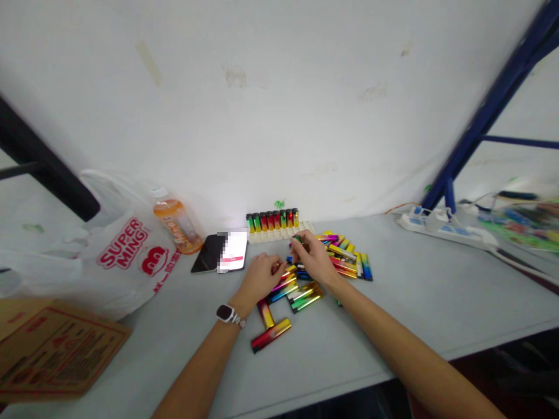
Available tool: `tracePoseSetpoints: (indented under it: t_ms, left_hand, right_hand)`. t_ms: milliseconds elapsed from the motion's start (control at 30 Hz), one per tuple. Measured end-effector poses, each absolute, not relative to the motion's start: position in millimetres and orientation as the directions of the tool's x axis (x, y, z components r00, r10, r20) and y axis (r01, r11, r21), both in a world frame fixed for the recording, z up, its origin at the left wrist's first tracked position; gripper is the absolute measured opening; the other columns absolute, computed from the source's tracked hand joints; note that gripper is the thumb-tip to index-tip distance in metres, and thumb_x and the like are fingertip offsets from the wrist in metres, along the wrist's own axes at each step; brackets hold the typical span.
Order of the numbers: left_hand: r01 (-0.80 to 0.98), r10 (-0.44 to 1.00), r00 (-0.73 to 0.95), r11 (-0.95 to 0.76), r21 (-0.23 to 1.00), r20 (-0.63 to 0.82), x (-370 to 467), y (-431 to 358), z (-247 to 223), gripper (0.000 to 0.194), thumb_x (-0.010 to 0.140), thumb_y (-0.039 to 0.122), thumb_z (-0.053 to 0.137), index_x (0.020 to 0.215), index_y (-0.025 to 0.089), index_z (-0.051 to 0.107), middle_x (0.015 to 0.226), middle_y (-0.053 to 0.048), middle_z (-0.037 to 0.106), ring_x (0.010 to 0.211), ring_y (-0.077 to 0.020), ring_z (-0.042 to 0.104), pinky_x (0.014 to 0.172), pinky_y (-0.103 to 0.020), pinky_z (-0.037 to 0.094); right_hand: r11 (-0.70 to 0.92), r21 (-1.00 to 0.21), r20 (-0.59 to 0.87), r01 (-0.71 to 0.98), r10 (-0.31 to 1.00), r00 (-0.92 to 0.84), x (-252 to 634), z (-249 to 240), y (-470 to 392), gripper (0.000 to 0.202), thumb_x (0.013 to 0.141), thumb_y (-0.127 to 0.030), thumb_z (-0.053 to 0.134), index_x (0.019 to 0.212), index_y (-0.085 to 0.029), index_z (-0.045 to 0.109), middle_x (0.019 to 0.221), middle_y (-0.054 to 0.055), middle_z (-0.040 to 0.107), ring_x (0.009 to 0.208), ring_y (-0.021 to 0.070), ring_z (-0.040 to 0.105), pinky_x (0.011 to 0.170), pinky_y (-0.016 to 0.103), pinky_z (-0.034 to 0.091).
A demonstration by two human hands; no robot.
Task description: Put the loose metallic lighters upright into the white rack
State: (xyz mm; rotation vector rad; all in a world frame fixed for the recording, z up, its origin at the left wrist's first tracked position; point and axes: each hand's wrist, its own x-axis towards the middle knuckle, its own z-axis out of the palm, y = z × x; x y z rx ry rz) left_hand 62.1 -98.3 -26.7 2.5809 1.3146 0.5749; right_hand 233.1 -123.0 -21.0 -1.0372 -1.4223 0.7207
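Shiny multicoloured lighters [305, 297] lie in a loose pile on the grey table [349, 349]. Behind them, against the wall, a pale rack [279, 234] carries a row of upright lighters [273, 221]. My left hand [261, 276], with a watch on the wrist, is curled at the pile's left side; its fingertips are near a yellow end, and what they hold is too small to name. My right hand [309, 253] is pinched just in front of the rack, with a small dark green bit showing at the fingertips. The rest of that object is hidden.
Two phones [233, 250] lie left of the rack, one with a lit screen. Farther left are an orange drink bottle [177, 224], a white plastic bag [126, 256] and a cardboard box [61, 349]. A power strip [449, 230] lies at the right.
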Motion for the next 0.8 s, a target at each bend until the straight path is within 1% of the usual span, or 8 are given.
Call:
tracePoseSetpoints:
  t_ms: [67,100,133,233,300,400,600,800]
  left_hand:
    - [0.731,0.808,0.536,-0.589,0.344,0.243,62,-99,-25,0.03,0.092,0.037,0.048,0.073,0.019,0.063,0.067,-0.003,0.058,0.069,-0.0183,0.053,0.065,-0.03,0.033]
    - [0.728,0.807,0.54,-0.59,0.348,0.24,62,-99,-24,0.031,0.092,0.037,0.048,0.072,0.019,0.063,0.066,-0.003,0.058,0.069,-0.0186,0.053,0.065,-0.03,0.033]
    - [0.726,0.806,0.543,-0.592,0.35,0.238,62,-100,-24,0.031,0.092,0.038,0.047,0.072,0.019,0.062,0.065,-0.003,0.058,0.07,-0.0188,0.053,0.065,-0.03,0.034]
    - [0.717,0.799,0.551,-0.601,0.353,0.241,61,-99,-24,0.033,0.093,0.039,0.046,0.071,0.02,0.061,0.063,-0.003,0.058,0.071,-0.0192,0.053,0.066,-0.031,0.034]
    - [0.717,0.798,0.551,-0.602,0.351,0.243,61,-98,-25,0.033,0.093,0.04,0.045,0.072,0.02,0.061,0.063,-0.002,0.057,0.071,-0.0192,0.053,0.066,-0.031,0.033]
    - [0.718,0.799,0.55,-0.6,0.352,0.242,61,-97,-26,0.033,0.093,0.04,0.046,0.071,0.02,0.061,0.064,-0.002,0.057,0.071,-0.0192,0.053,0.067,-0.031,0.033]
    - [0.708,0.797,0.553,-0.603,0.368,0.241,60,-98,-25,0.033,0.094,0.038,0.045,0.071,0.02,0.06,0.064,-0.002,0.057,0.071,-0.0188,0.052,0.066,-0.03,0.032]
    - [0.721,0.807,0.544,-0.59,0.364,0.23,60,-97,-25,0.032,0.093,0.038,0.047,0.07,0.02,0.06,0.064,-0.002,0.057,0.07,-0.0186,0.052,0.066,-0.03,0.033]
  right_hand:
    - [0.472,-0.836,0.508,0.279,0.858,0.07,247,-16,-115,0.024,0.085,-0.042,0.061,0.092,-0.02,0.065,0.085,0.003,0.064,0.075,0.0155,0.06,0.069,0.028,0.048]
    - [0.487,-0.808,0.541,0.332,0.836,0.091,255,-13,-110,0.023,0.081,-0.041,0.066,0.089,-0.019,0.068,0.091,0.005,0.064,0.078,0.0161,0.06,0.07,0.028,0.048]
    - [0.484,-0.789,0.556,0.379,0.825,0.103,263,-10,-104,0.023,0.079,-0.04,0.068,0.088,-0.019,0.07,0.093,0.005,0.065,0.075,0.0154,0.059,0.068,0.028,0.048]
    - [0.425,-0.8,0.503,0.423,0.86,0.088,289,-3,-82,0.023,0.077,-0.034,0.068,0.094,-0.019,0.073,0.079,0.003,0.067,0.062,0.0138,0.057,0.062,0.028,0.046]
    - [0.392,-0.811,0.477,0.434,0.873,0.104,303,1,-64,0.02,0.074,-0.03,0.07,0.09,-0.018,0.073,0.071,0.001,0.067,0.058,0.0138,0.056,0.059,0.028,0.045]
    - [0.392,-0.791,0.487,0.469,0.868,0.096,319,4,-40,0.014,0.07,-0.023,0.071,0.083,-0.017,0.071,0.07,0.001,0.068,0.058,0.0136,0.058,0.059,0.027,0.045]
    - [0.418,-0.661,0.534,0.622,0.845,-0.001,328,3,-5,0.013,0.069,-0.014,0.069,0.082,-0.016,0.071,0.074,0.002,0.07,0.061,0.0131,0.061,0.064,0.027,0.045]
    - [0.458,-0.606,0.53,0.65,0.842,-0.099,327,0,11,0.013,0.069,-0.009,0.067,0.078,-0.015,0.073,0.07,0.001,0.07,0.061,0.0131,0.06,0.064,0.026,0.044]
